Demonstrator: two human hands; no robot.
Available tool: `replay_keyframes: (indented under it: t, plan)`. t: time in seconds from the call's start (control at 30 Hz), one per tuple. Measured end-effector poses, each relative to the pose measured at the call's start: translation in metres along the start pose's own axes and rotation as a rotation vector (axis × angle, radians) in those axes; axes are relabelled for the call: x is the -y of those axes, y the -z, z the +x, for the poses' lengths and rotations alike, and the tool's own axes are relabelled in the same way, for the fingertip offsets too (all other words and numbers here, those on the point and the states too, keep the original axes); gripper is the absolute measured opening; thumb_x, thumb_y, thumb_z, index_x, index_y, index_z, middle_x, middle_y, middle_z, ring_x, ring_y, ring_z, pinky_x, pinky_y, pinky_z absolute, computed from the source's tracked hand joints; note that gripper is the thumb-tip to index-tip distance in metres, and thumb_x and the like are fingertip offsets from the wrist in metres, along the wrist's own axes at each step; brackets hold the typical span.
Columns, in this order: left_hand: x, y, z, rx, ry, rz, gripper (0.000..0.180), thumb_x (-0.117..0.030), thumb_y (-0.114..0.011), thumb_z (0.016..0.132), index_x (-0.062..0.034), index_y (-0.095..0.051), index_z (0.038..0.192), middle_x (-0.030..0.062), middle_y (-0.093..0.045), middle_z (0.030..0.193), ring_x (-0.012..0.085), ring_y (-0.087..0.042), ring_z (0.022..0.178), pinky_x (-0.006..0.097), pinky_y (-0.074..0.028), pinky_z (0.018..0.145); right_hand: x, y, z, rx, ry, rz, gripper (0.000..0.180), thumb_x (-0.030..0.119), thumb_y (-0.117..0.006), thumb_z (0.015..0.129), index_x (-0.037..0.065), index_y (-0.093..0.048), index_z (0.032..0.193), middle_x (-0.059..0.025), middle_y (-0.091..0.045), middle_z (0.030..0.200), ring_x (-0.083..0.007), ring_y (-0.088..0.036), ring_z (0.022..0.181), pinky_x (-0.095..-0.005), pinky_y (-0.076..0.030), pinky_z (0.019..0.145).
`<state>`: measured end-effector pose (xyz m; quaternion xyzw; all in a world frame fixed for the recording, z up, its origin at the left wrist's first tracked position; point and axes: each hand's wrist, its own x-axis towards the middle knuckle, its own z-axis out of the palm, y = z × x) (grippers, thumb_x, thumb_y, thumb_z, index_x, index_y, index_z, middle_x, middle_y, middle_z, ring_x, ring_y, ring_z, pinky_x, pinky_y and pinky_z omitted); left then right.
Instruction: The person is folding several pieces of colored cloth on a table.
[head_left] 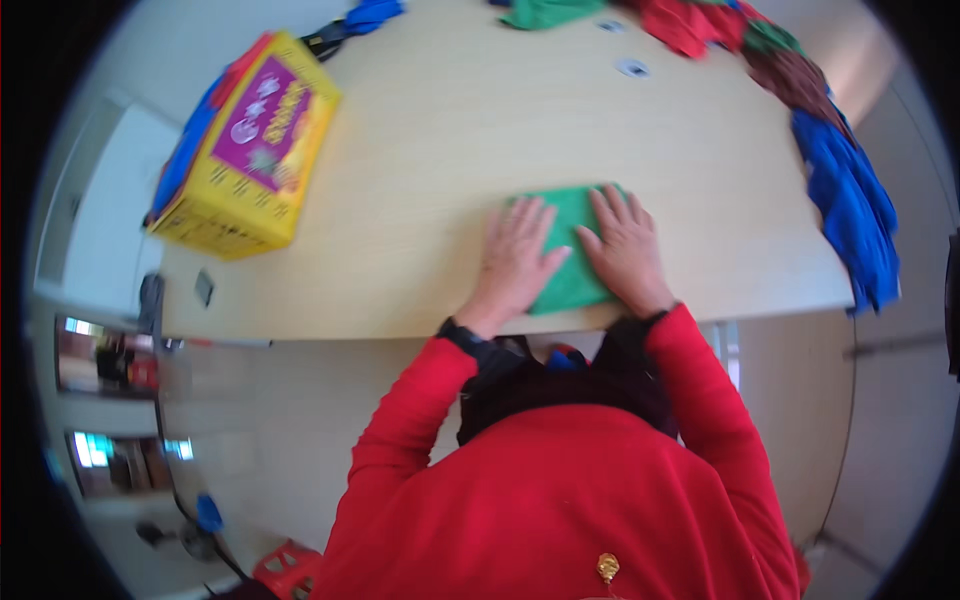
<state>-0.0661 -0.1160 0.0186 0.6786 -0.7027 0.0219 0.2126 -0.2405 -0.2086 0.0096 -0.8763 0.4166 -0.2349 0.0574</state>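
Note:
A green folded cloth lies flat near the front edge of the pale wooden table. My left hand rests on its left side, palm down with the fingers stretched out. On the right side of the cloth lies my right hand, also flat with its fingers apart. Both hands press on top and neither grips the cloth. The parts of the cloth under my palms are hidden.
A yellow and purple box with cloth showing at its top stands at the left. Blue cloth hangs over the right edge. Red cloth and another green cloth lie along the far side. A small dark flat object sits at the left corner.

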Motion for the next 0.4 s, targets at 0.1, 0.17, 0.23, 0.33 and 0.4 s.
replay_keyframes:
  t: [0.1,0.17,0.23,0.33,0.4]
  plan:
    - [-0.006,0.003,0.012,-0.013,-0.077,-0.015,0.060,-0.042,-0.057,0.096,-0.0026,-0.050,0.141,0.0180,-0.045,0.150,0.0336,-0.035,0.143,0.054,-0.023,0.117,-0.005,-0.002,-0.008,0.053,-0.025,0.000,0.057,0.036,-0.055,0.098,0.006,-0.045,0.146,-0.0166,-0.042,0.152,-0.0420,-0.038,0.139,-0.0486,-0.032,0.114]
    - [-0.002,-0.013,0.013,0.069,-0.034,-0.048,0.065,-0.048,-0.052,0.097,-0.0032,-0.047,0.144,0.0177,-0.042,0.151,0.0338,-0.033,0.144,0.054,-0.023,0.117,-0.006,0.002,-0.013,0.067,-0.015,-0.038,0.057,0.035,-0.052,0.100,0.006,-0.042,0.148,-0.0164,-0.040,0.154,-0.0417,-0.037,0.140,-0.0483,-0.031,0.115]
    - [0.002,-0.016,0.008,0.050,0.023,-0.065,0.067,-0.050,-0.050,0.097,-0.0035,-0.046,0.145,0.0177,-0.041,0.152,0.0342,-0.033,0.144,0.054,-0.022,0.118,-0.009,0.001,-0.014,0.077,0.010,-0.026,0.059,0.037,-0.052,0.100,0.007,-0.041,0.149,-0.0166,-0.039,0.155,-0.0407,-0.036,0.141,-0.0490,-0.030,0.116]
    - [0.003,-0.010,0.002,0.082,0.057,-0.064,0.070,-0.052,-0.048,0.097,-0.0045,-0.041,0.148,0.0179,-0.039,0.154,0.0354,-0.031,0.145,0.055,-0.021,0.118,-0.005,-0.002,-0.006,0.103,0.069,-0.015,0.059,0.037,-0.051,0.100,0.008,-0.040,0.150,-0.0171,-0.038,0.155,-0.0408,-0.036,0.141,-0.0490,-0.030,0.116]
    - [0.002,-0.004,-0.002,0.111,0.095,-0.104,0.070,-0.053,-0.048,0.098,-0.0050,-0.041,0.149,0.0186,-0.036,0.155,0.0357,-0.027,0.147,0.054,-0.018,0.119,-0.006,-0.004,0.001,0.133,0.100,-0.019,0.059,0.038,-0.050,0.101,0.009,-0.038,0.152,-0.0171,-0.035,0.157,-0.0416,-0.034,0.142,-0.0490,-0.028,0.118]
